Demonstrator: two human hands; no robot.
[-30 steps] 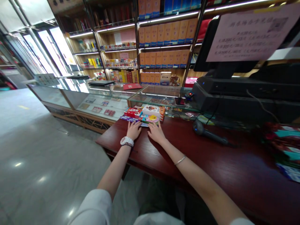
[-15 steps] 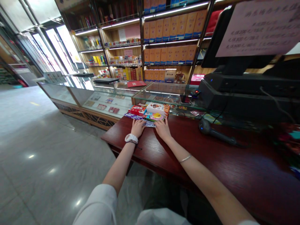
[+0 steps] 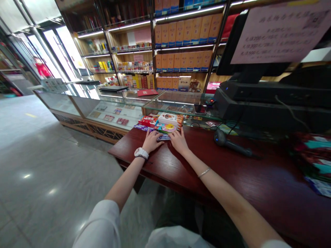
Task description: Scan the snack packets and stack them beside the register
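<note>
A small purple-and-white snack packet (image 3: 163, 137) lies on the dark red wooden table, at the front of a cluster of packaged snacks. My left hand (image 3: 152, 142) rests at its left end, fingers spread and thumb stretched out over the wood. At the packet's right end, my right hand (image 3: 179, 142) lies with its fingers extended, their tips touching it. Just behind are a colourful packet with a yellow round figure (image 3: 168, 127), red packs (image 3: 148, 120) and a stack of white-and-orange boxes (image 3: 169, 119). A purple packet (image 3: 141, 127) sits beyond my left fingertips.
On the right of the table (image 3: 196, 172) lie a black handheld scanner (image 3: 230, 143) and shiny red-and-green packages (image 3: 315, 155). A monitor with a pink sheet (image 3: 279, 34) stands behind. Glass display cases (image 3: 111, 112) run along the back left, before shelves of orange boxes (image 3: 187, 32). A person in red (image 3: 42, 68) stands near the doors.
My left thumb has moved away from the packet and stretched out over the table. My right hand stays at the packet's right end. The camera view has shifted slightly, and a person in red has appeared.
</note>
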